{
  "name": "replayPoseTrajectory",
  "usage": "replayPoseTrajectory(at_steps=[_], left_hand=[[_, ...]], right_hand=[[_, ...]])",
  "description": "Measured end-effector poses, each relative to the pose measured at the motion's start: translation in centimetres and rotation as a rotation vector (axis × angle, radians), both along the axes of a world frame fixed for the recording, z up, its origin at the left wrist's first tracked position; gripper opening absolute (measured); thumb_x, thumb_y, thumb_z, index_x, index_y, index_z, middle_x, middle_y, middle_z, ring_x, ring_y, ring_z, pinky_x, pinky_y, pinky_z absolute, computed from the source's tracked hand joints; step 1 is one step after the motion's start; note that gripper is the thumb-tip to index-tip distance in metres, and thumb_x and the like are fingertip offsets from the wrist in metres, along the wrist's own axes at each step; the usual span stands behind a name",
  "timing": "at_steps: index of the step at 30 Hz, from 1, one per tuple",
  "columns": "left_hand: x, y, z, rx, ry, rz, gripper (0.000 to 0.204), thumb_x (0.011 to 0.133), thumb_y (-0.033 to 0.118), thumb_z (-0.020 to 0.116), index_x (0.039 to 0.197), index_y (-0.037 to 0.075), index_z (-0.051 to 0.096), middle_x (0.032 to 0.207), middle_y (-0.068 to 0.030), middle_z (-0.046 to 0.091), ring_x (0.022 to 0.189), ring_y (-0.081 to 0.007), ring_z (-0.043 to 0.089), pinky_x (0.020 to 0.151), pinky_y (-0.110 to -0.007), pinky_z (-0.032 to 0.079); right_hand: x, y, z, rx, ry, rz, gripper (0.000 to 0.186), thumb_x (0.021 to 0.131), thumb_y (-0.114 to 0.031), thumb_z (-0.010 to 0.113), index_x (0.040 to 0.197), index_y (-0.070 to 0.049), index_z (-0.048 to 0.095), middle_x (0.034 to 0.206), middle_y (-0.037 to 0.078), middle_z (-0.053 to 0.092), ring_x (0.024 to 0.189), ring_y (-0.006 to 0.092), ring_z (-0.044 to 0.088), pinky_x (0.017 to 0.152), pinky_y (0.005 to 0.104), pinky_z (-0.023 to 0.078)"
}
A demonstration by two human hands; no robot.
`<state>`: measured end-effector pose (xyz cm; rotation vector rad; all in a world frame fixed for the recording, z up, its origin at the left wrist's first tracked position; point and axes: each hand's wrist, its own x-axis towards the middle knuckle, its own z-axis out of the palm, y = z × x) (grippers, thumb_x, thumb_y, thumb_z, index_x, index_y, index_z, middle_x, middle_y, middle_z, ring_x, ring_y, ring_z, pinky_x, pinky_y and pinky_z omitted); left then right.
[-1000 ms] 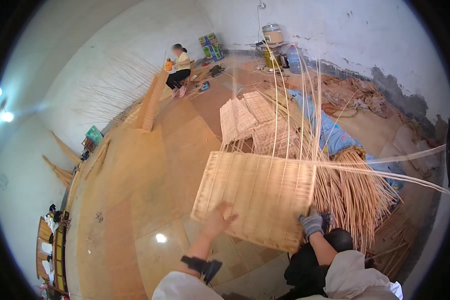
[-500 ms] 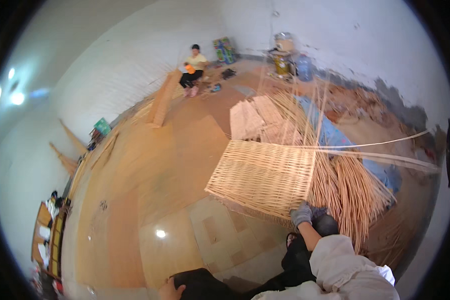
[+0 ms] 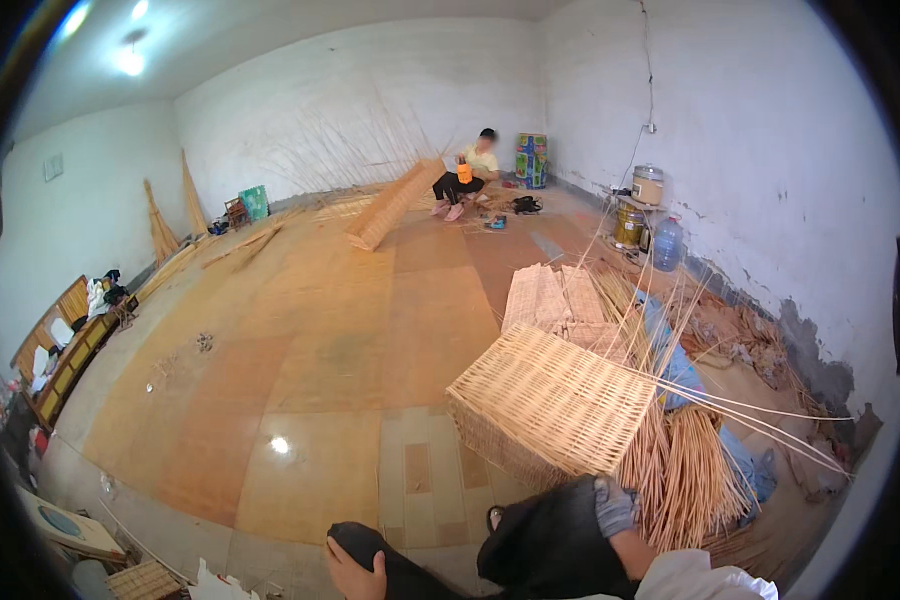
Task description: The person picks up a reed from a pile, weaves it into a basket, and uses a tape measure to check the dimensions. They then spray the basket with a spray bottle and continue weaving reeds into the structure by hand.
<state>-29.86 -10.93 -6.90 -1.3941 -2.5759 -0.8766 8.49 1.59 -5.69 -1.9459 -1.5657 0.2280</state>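
Observation:
My left hand (image 3: pixel 355 572) is bare and lies open over my left knee, thumb apart from the fingers. My right hand (image 3: pixel 615 508) wears a grey glove and rests against the side of my right knee, just below the near corner of a woven wicker basket (image 3: pixel 555 398). It appears to hold nothing, though its fingertips are partly hidden. The boxy, pale basket stands tilted in front of my knees, with a woven face turned up. Long loose canes (image 3: pixel 760 432) stick out from its right corner.
Bundled wicker rods (image 3: pixel 695 480) lie right of the basket over blue sheeting (image 3: pixel 760 465). Woven panels (image 3: pixel 537 297) lie behind it. Farther back, a seated person (image 3: pixel 480 165) has a long woven piece (image 3: pixel 395 208) beside them. A water jug (image 3: pixel 668 246) stands by the right wall; a wooden bench (image 3: pixel 75 350) is at left.
My right hand has left the basket's near edge and come down to my right knee. The view has tilted up, showing more wall. My left hand stays on the left knee.

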Motion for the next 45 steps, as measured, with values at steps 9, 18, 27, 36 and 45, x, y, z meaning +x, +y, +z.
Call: replayPoseTrajectory(at_steps=[9,18,27,36,45], left_hand=[[-1.5,-1.6,1.8,-0.057,-0.038,0.051,0.077,0.069,0.034,0.065,0.124,-0.005,0.026,0.118,-0.0296,0.037,0.107,-0.0400,0.040,0.090,-0.040,0.034],[-5.4,0.9,0.9,-0.094,-0.071,0.150,0.070,0.063,0.039,0.067,0.115,-0.001,0.041,0.106,-0.0250,0.046,0.096,-0.0389,0.046,0.082,-0.043,0.039],[-6.9,1.5,0.8,-0.155,-0.135,0.018,0.057,0.068,0.036,0.063,0.110,0.001,0.048,0.106,-0.0224,0.049,0.098,-0.0357,0.046,0.083,-0.042,0.038],[-7.3,0.2,1.1,-0.112,-0.179,0.094,0.052,0.067,0.033,0.064,0.107,0.003,0.051,0.108,-0.0171,0.048,0.099,-0.0331,0.045,0.083,-0.040,0.038],[-7.7,-0.3,1.1,-0.092,-0.166,0.103,0.050,0.067,0.034,0.064,0.105,0.004,0.052,0.108,-0.0163,0.048,0.099,-0.0320,0.046,0.083,-0.040,0.038]], right_hand=[[-5.3,1.8,-2.6,-0.078,-0.223,0.174,0.049,0.081,-0.032,0.042,0.117,0.002,0.039,0.110,0.025,0.046,0.105,0.0373,0.042,0.090,0.0431,0.032],[-5.0,2.1,-2.1,-0.117,-0.129,0.096,0.043,0.083,-0.029,0.042,0.114,0.002,0.043,0.111,0.024,0.047,0.105,0.0371,0.043,0.092,0.0406,0.032],[-6.8,2.1,-2.1,-0.041,-0.194,0.159,0.042,0.084,-0.033,0.041,0.115,-0.004,0.044,0.108,0.020,0.050,0.101,0.0344,0.047,0.087,0.0399,0.035],[-8.6,2.0,-1.0,0.019,-0.226,0.218,0.043,0.082,-0.032,0.043,0.109,0.001,0.045,0.103,0.024,0.050,0.096,0.0373,0.047,0.085,0.0434,0.036],[-9.5,1.7,-0.4,-0.002,-0.320,0.187,0.047,0.082,-0.036,0.042,0.114,-0.001,0.043,0.097,0.024,0.052,0.088,0.0383,0.050,0.080,0.0439,0.039]])
